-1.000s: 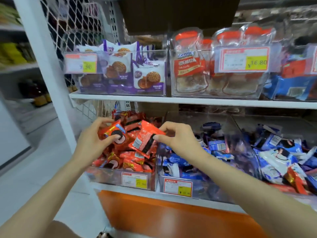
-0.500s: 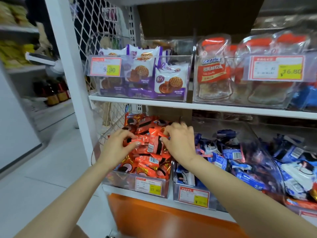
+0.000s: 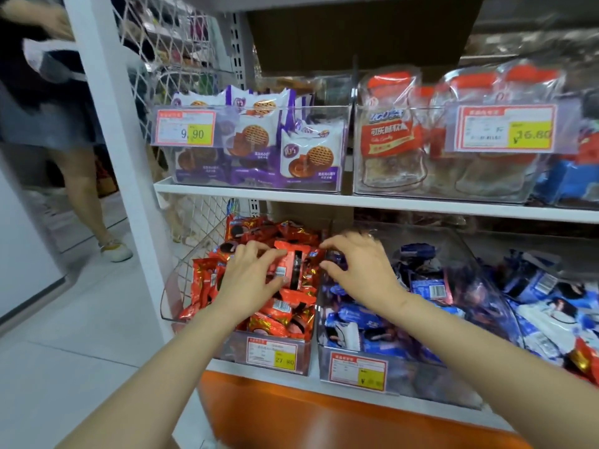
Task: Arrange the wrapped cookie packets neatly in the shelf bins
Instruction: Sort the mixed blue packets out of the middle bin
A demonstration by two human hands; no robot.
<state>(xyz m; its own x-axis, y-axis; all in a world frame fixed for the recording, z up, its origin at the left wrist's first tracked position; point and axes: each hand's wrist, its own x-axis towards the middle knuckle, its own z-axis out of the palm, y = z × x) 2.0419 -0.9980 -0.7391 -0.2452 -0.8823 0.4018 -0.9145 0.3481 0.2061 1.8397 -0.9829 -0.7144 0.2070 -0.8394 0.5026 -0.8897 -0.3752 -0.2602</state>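
The red packets (image 3: 291, 270) at the left end of the lower shelf (image 3: 217, 367) are bright red and orange, with shiny gold ends and dark round cookie pictures; the blue packets (image 3: 356, 322) next to them are deep blue with white bits; the blue-and-white packets (image 3: 551, 312) lie at the right end; both shelves are white; at the left end of the upper shelf (image 3: 405, 204) the purple packets (image 3: 308, 153) are purple and white, with a brown criss-cross cookie picture; the bags (image 3: 389, 137) beside them are see-through with red tops and red labels; the price tags (image 3: 185, 128) are white with red edges and a yellow box; the panel (image 3: 324, 416) under the lower shelf's front edge is orange.
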